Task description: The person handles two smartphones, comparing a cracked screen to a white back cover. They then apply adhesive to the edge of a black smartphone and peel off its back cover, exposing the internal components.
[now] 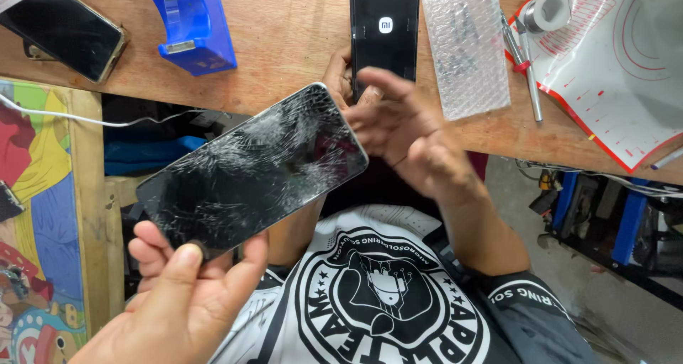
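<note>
Partly hidden: black phone box behind right hand.

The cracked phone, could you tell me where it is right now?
In the head view, the cracked phone sits left of centre, held at its lower end by the left hand, its upper corner near the right hand.

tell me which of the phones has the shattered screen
The cracked phone, held up by the left hand. Its glass is webbed with cracks; the phone on the bench's left corner looks unbroken.
</note>
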The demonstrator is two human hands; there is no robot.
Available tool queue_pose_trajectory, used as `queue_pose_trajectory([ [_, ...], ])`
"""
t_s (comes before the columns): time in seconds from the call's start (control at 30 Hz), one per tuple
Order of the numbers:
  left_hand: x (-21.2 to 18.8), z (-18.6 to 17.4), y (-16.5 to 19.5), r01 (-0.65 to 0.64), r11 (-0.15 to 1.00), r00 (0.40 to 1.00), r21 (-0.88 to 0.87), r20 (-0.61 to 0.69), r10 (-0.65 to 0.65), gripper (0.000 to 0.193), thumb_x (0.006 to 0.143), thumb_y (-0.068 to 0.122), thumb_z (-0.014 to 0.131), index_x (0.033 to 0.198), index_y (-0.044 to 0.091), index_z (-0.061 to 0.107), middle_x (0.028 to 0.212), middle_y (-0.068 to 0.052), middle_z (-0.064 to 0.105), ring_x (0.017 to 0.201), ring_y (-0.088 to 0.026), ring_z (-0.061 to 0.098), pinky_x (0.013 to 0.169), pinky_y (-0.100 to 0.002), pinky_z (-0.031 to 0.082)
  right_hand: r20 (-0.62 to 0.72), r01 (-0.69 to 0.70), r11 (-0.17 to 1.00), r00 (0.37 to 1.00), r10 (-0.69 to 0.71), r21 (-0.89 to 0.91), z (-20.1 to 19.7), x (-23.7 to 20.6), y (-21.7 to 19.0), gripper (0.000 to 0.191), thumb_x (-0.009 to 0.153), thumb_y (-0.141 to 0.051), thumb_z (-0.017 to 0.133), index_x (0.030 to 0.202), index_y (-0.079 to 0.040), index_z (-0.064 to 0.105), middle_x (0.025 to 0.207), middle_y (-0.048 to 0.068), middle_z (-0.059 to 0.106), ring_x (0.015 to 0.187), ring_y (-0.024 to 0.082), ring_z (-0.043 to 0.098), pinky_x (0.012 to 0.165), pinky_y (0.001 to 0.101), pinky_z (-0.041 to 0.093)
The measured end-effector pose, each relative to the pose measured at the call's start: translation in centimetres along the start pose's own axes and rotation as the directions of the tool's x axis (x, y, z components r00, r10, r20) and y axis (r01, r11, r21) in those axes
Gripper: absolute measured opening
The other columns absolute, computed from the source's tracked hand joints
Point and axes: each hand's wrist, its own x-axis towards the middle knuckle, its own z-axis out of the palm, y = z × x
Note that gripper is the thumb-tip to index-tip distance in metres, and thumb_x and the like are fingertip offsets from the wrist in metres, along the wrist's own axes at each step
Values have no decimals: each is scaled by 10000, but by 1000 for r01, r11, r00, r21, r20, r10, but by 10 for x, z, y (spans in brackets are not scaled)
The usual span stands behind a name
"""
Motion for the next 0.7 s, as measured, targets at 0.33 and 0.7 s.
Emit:
queue_pose_trajectory([
  [0.33, 16, -9, -18, 67, 909, 994, -411, -50, -95, 597, 899, -68, 408, 1495, -107, 387, 1455, -275, 520, 867, -257, 720, 773, -351, 595, -128, -93, 987, 986, 109, 129, 54, 6, 2, 820, 940, -194, 841, 1550, 109, 384, 1345, 119, 578, 1226, 166, 536, 1168, 358, 399],
  [0.7, 39, 12, -71, 232, 919, 968, -320, -15, -250, 571, 982, 47, 517, 1527, -54, 380, 1416, -202, 573, 1101, -218, 685, 959, -341, 568, -230, 251, 853, 960, -160, 457, 15, 12, -7, 381, 1032, -173, 673, 1344, -15, 521, 1117, 104, 668, 1054, 201, 640, 950, 345, 497],
])
